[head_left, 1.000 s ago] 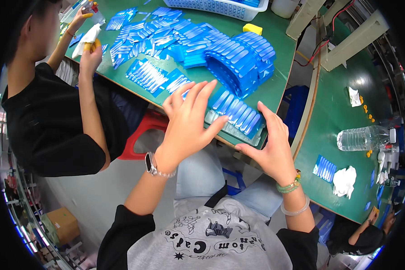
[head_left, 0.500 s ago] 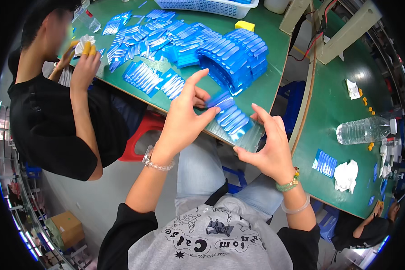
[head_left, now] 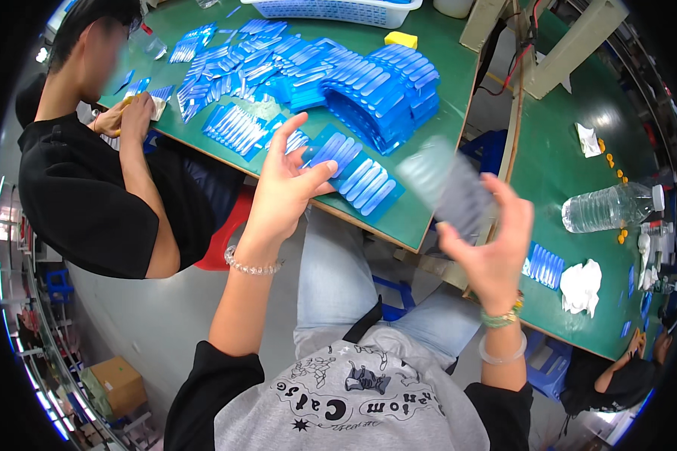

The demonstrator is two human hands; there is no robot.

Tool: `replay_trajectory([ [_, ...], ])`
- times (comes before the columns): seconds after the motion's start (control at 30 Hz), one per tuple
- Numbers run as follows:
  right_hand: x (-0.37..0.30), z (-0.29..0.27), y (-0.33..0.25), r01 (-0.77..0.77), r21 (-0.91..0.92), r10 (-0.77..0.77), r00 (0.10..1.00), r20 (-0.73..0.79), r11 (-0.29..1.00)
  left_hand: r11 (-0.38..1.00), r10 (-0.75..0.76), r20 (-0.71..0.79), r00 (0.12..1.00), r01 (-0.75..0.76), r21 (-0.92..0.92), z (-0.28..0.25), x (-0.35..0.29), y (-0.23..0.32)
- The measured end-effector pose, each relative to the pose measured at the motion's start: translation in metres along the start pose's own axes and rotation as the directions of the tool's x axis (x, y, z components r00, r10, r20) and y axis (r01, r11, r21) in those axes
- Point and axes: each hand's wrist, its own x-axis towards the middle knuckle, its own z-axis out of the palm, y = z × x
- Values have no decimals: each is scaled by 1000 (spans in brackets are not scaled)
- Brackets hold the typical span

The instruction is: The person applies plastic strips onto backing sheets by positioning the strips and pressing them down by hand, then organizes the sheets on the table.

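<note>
From where I stand, the person's right hand (head_left: 496, 259) is clamped on a plate (head_left: 462, 203), part clear and part grey, its thumb on the near edge and fingers on the far side; the plate is tilted up and blurred. The left hand (head_left: 277, 192) has its index finger raised and its thumb over a blue sheet of slim oval strips (head_left: 340, 150); I can't tell whether the fingers pinch it from beneath. Between the two hands, just beside that one, lies a second blue sheet (head_left: 367, 188), near the edge of the green counter (head_left: 451, 94). Beyond the left hand spreads a loose heap of blue strips (head_left: 256, 64), and ahead, between both hands, an arched stack of blue sheets (head_left: 402, 86). A yellow block (head_left: 401, 39) sits past the stack. Right of the right hand are crumpled white paper (head_left: 581, 287) and a clear bottle (head_left: 605, 209) lying on its side.
</note>
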Motion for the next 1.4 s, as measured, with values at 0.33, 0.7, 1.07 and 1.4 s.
replay_trajectory([
  [0.33,12,-33,98,-352,-551,312,935,-170,757,987,-37,104,994,53,-155,31,-31,7],
  [0.7,18,6,-18,-513,729,284,858,427,453,988,80,179,981,-54,-148,57,-55,11],
  [1.07,27,44,-22,-534,774,257,845,470,341,988,110,41,993,-104,-114,41,-45,-11],
  [1.4,27,48,-24,-498,763,281,866,413,412,977,187,-17,982,-188,-102,43,-40,-28],
])
